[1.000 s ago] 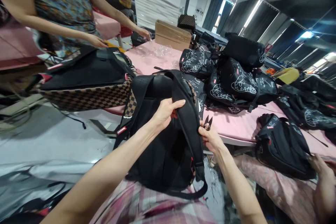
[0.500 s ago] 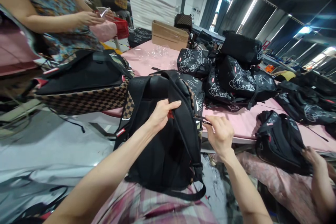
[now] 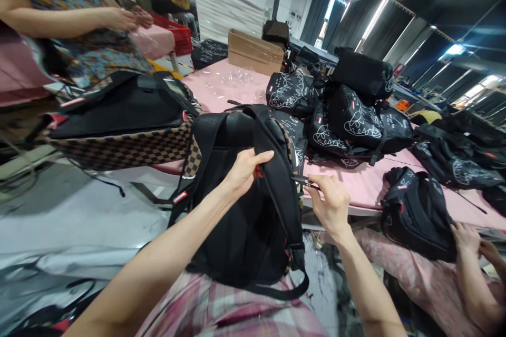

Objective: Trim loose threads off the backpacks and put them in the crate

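A black backpack [image 3: 245,210] with brown checkered sides stands on my lap, its padded back facing me. My left hand [image 3: 247,168] is closed around one edge of its right shoulder strap [image 3: 272,179], thumb on top. A bit of red shows under those fingers. My right hand [image 3: 330,200] is closed on small black thread snips [image 3: 304,181]. Their tips point left and touch or nearly touch the strap's outer edge, by the bag's side. A webbing tail [image 3: 292,292] loops below the strap's buckle.
A checkered backpack [image 3: 122,142] lies at left on the pink table [image 3: 363,189]. Black backpacks with white scribbles [image 3: 359,121] are piled at right behind it. A cardboard box [image 3: 253,55] stands farther back. Co-workers' hands are at upper left and at right, on another backpack [image 3: 419,216].
The snips' blades look closer together than before. My left hand stays on the strap. The co-worker at right now shows two hands by their backpack; the one at left has drawn their hands together.
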`<action>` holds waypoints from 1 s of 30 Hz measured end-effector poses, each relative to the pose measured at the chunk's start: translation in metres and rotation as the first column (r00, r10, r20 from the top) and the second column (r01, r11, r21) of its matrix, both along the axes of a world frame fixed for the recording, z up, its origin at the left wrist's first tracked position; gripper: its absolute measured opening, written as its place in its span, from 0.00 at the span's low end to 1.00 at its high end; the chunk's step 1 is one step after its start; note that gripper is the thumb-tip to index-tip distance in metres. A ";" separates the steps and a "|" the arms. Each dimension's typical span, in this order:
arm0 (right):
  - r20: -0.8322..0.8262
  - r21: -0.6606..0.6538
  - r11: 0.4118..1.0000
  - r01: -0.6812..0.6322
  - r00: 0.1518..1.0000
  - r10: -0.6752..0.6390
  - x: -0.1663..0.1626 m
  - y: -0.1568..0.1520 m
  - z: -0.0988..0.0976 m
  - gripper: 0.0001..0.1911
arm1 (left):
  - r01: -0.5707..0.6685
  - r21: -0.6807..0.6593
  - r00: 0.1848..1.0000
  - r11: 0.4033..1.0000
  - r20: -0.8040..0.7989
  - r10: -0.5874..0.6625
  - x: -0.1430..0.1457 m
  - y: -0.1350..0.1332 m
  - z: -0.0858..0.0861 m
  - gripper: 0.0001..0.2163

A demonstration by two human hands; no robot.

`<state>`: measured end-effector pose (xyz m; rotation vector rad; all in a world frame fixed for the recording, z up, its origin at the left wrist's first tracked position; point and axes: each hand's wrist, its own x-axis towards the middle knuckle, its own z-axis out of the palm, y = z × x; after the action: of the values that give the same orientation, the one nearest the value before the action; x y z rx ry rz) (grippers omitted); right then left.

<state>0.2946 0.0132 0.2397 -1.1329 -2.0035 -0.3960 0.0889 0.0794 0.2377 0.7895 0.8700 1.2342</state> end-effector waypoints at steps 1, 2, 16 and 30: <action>0.006 0.008 1.000 0.000 1.000 0.000 -0.001 0.000 0.001 0.06 | 0.001 0.003 1.000 1.000 -0.007 -0.001 0.000 0.000 -0.001 0.21; 0.012 0.013 1.000 -0.001 1.000 0.001 -0.001 0.001 0.001 0.06 | 0.001 0.007 1.000 1.000 -0.012 -0.001 -0.001 0.000 -0.001 0.21; -0.011 -0.022 0.999 -0.046 0.999 0.046 0.003 0.004 -0.003 0.07 | 0.024 0.020 1.000 1.000 -0.009 -0.023 -0.002 0.001 -0.004 0.21; -0.091 -0.131 0.987 -0.095 0.992 0.083 0.002 0.009 -0.003 0.05 | 0.035 0.020 0.999 0.999 -0.016 -0.035 -0.004 -0.002 -0.001 0.20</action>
<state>0.2969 0.0223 0.2369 -1.1185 -2.0221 -0.1657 0.0851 0.0775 0.2364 0.8285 0.8547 1.2089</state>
